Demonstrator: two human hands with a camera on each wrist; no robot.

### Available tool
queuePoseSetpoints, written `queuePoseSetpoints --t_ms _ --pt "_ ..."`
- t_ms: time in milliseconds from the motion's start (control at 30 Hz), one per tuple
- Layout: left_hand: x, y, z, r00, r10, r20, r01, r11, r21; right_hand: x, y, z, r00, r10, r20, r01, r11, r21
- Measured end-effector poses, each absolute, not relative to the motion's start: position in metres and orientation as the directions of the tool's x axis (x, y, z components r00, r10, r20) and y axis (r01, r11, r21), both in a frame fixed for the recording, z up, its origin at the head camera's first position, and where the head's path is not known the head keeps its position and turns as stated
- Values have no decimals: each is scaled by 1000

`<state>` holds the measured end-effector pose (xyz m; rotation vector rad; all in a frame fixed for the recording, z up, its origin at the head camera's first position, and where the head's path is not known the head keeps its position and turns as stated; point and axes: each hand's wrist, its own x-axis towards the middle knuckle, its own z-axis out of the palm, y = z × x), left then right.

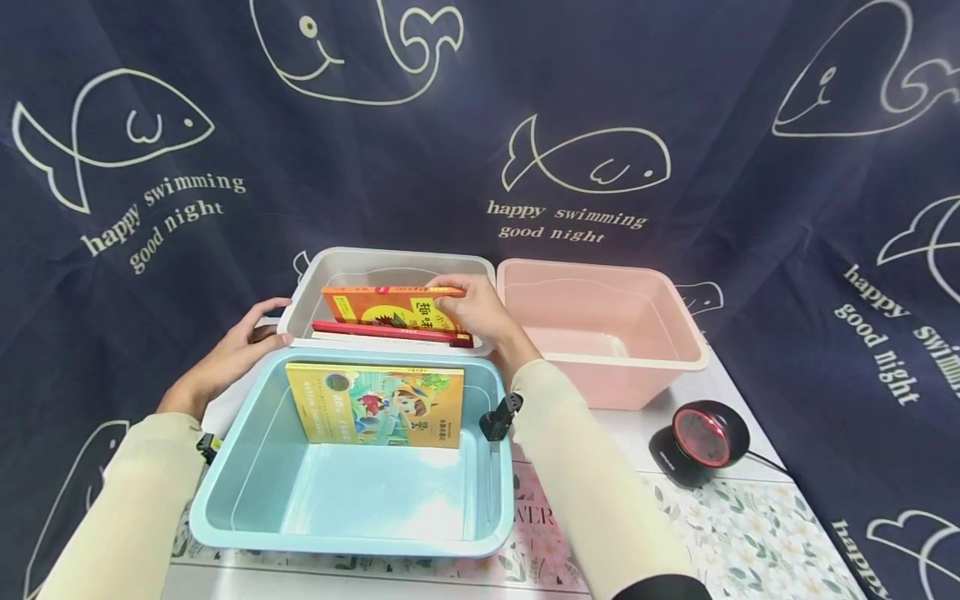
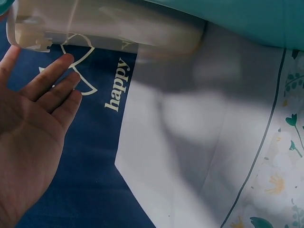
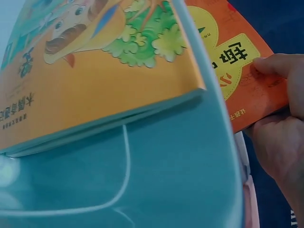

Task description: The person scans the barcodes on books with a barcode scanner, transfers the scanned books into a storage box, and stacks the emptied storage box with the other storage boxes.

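Observation:
My right hand (image 1: pixel 480 310) pinches the right end of an orange book (image 1: pixel 397 307) over the grey-white bin (image 1: pixel 405 258). In the right wrist view, my thumb lies on the cover of that orange book (image 3: pixel 256 90). Below it, a red book (image 1: pixel 390 332) is inside the same bin. My left hand (image 1: pixel 228 358) is at this bin's left edge. Seen in the left wrist view, the left hand (image 2: pixel 35 118) has fairly straight, spread fingers beside the bin wall. A yellow picture book (image 1: pixel 378 407) leans against the back wall of the light blue bin (image 1: pixel 352 542).
A pink bin (image 1: pixel 570 379) stands right of the grey-white one. Farther right on the table is a black round device (image 1: pixel 701 437) with a red-lit face and a cable. A dark blue curtain (image 1: pixel 420 175) with fish drawings hangs behind. Floral cloth (image 1: pixel 750 533) covers the table's front.

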<state>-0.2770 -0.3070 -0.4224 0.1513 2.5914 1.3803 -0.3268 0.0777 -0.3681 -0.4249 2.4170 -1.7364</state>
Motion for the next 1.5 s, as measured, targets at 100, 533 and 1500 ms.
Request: queuePoseSetpoints --t_ms 100,533,1500 --pt "-278 -307 -421 -975 181 -131 -9 552 834 -326 75 -372 -946 -321 46 -159 336 -928" --pt "-282 -305 -421 -973 186 -134 -8 556 831 -331 70 -383 -923 -384 2 -197 471 -860" --pt "-276 -307 -422 -977 171 -131 -8 578 816 -315 78 -342 -924 -383 10 -145 326 -934"
